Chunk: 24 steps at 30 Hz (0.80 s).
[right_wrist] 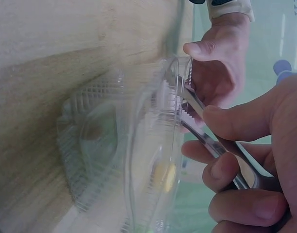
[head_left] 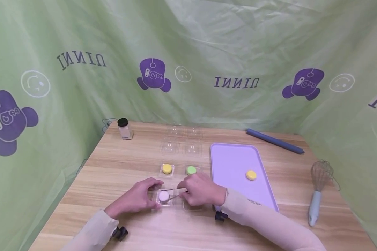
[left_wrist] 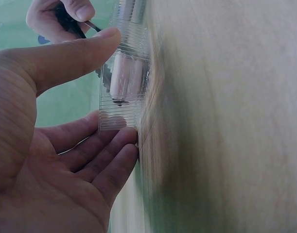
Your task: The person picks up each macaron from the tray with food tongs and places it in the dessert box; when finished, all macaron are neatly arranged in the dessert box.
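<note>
My right hand (head_left: 201,190) grips metal tongs (right_wrist: 218,148), their arms on either side of a pale pink macaron (head_left: 163,196). The macaron sits in one cup of a clear plastic macaron box (left_wrist: 107,116). With thumb and fingers at its edges, my left hand (head_left: 136,197) holds this box on the table. Behind it lie a yellow macaron (head_left: 167,169) and a green macaron (head_left: 191,170) in other clear cups, the green one partly hidden by my right hand. An unfilled cup (right_wrist: 97,131) shows large in the right wrist view.
A lilac tray (head_left: 232,160) to the right bears another yellow macaron (head_left: 251,175). Clear plastic lids (head_left: 182,146) stretch toward the back. Also on the wooden table are a black-capped jar (head_left: 125,129), a blue rolling pin (head_left: 274,141) and a whisk (head_left: 315,207).
</note>
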Tool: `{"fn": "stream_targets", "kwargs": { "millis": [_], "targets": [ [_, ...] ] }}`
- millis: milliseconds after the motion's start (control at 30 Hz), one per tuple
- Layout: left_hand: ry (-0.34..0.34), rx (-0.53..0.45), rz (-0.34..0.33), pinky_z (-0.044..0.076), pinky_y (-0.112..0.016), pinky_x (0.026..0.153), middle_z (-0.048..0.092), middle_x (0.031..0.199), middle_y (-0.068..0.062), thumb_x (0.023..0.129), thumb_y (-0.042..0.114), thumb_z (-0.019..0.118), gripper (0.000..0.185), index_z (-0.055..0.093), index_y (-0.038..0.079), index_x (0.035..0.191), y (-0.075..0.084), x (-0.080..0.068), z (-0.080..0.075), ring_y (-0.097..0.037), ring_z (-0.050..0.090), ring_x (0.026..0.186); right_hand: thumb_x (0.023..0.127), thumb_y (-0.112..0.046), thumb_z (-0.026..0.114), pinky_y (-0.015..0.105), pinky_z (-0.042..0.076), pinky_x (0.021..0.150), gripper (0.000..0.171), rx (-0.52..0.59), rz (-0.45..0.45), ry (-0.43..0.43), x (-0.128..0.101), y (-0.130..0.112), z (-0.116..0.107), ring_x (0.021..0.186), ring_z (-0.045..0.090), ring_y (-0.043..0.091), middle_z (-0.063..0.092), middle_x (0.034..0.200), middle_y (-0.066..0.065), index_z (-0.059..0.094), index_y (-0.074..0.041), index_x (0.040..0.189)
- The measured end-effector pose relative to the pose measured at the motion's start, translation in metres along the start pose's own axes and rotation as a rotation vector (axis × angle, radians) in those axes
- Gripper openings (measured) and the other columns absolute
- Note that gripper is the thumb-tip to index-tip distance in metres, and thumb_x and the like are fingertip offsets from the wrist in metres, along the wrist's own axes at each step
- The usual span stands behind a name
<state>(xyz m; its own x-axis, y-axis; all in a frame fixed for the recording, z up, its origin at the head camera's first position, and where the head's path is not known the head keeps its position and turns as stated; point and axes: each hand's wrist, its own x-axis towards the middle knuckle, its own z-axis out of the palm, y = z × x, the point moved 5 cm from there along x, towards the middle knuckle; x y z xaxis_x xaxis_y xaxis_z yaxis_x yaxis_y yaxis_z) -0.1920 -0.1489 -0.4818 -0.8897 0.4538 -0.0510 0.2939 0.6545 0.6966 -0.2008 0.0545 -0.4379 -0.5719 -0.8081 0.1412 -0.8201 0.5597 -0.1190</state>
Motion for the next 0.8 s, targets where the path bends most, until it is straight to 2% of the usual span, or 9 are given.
{"fn": "stream_targets", "kwargs": {
  "millis": [333,500,633,800],
  "targets": [
    [0.016,-0.002,0.010,0.053,-0.050,0.107,0.070,0.126,-0.003,0.064,0.026,0.092,0.079,0.061,0.008,0.134,0.000,-0.001,-0.001,-0.022,0.065,0.117,0.087,-0.029,0.075,0.008,0.029,0.043,0.019,0.040,0.012,0.011,-0.003,0.003,-0.011,0.055,0.043,-0.005,0.079,0.089,-0.008,0.079,-0.018,0.101],
    [0.014,-0.007,0.002,0.052,-0.050,0.108,0.069,0.128,-0.002,0.065,0.028,0.092,0.080,0.060,0.010,0.135,0.000,0.001,-0.001,-0.022,0.064,0.118,0.088,-0.028,0.074,0.010,0.032,0.043,0.019,0.070,0.012,0.040,-0.004,0.007,-0.019,0.055,0.044,-0.003,0.077,0.085,-0.009,0.080,-0.017,0.103],
    [0.010,-0.011,0.000,0.052,-0.050,0.108,0.070,0.127,-0.002,0.065,0.028,0.092,0.079,0.060,0.010,0.135,-0.001,0.001,0.000,-0.022,0.064,0.118,0.088,-0.028,0.074,0.013,0.040,0.050,0.020,0.051,-0.006,0.131,-0.007,0.010,-0.031,0.060,0.049,-0.003,0.076,0.085,-0.010,0.079,-0.018,0.103],
    [0.008,-0.007,0.003,0.052,-0.050,0.108,0.069,0.128,-0.003,0.065,0.027,0.092,0.080,0.060,0.009,0.135,-0.001,0.001,0.001,-0.022,0.064,0.119,0.088,-0.026,0.076,0.013,0.046,0.054,0.021,0.065,-0.042,0.331,-0.017,0.016,-0.055,0.059,0.051,-0.004,0.075,0.082,-0.007,0.078,-0.015,0.106]
  ]
}}
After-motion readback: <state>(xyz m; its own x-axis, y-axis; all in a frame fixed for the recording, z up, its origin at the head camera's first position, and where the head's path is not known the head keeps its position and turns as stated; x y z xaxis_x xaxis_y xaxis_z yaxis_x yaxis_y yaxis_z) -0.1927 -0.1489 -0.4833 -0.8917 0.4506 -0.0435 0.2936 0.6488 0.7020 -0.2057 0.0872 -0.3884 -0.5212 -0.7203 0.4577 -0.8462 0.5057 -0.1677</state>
